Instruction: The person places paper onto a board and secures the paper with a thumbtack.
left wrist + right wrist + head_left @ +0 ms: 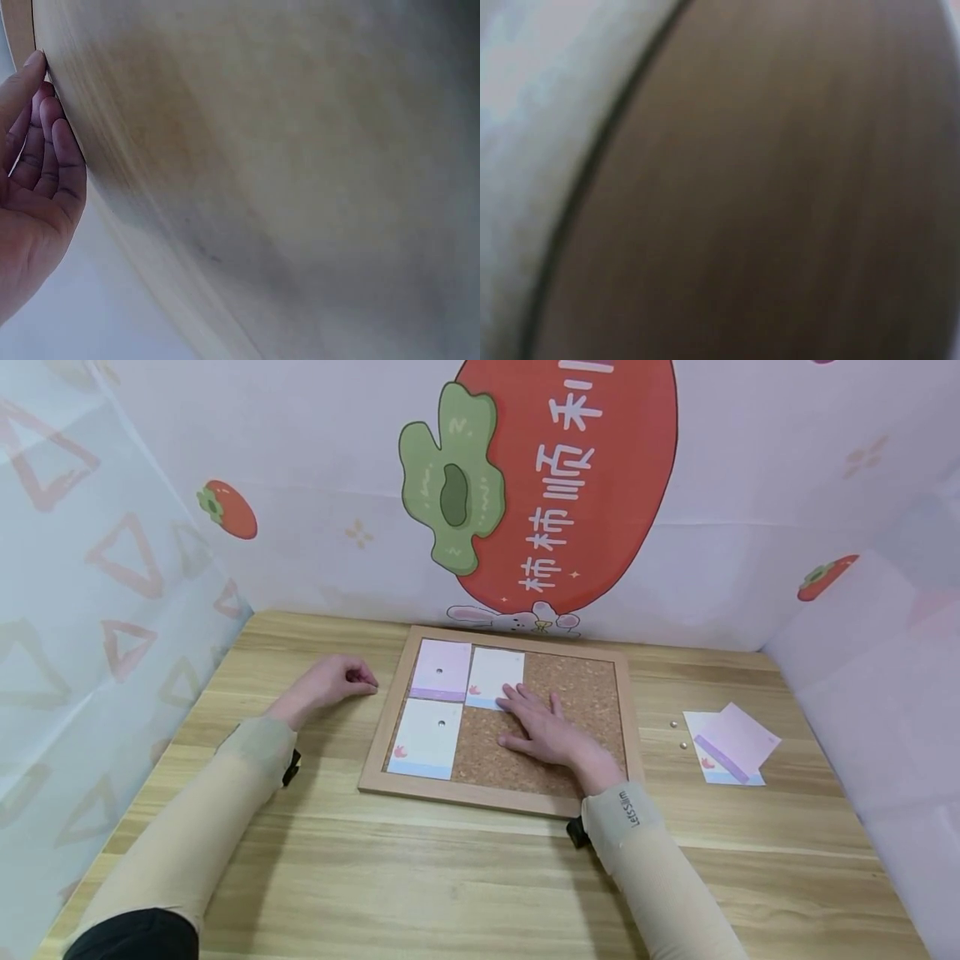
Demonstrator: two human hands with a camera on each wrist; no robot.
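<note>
The right hand (543, 731), fingers spread, lies over the lower corner of a white card (493, 670) on the board (585, 693); the left hand (330, 683), loosely curled, is beside the board on the worktop (420, 877).

**Front lane wide, board half blocked**

Bare table (450, 877) lies in front of the board (465, 795), between left sleeve (187, 827) and right sleeve (667, 885): hand can pass there. Right hand (547, 731) blocks mid-board; its forearm crosses the front-right frame. Bare cork (585, 689) reachable upper right. Left hand (330, 683) obstructs the left edge. Wall (720, 568) limits the rear. Right side: narrow strip, then two studs (673, 724), overlapping cards (738, 739).
</note>
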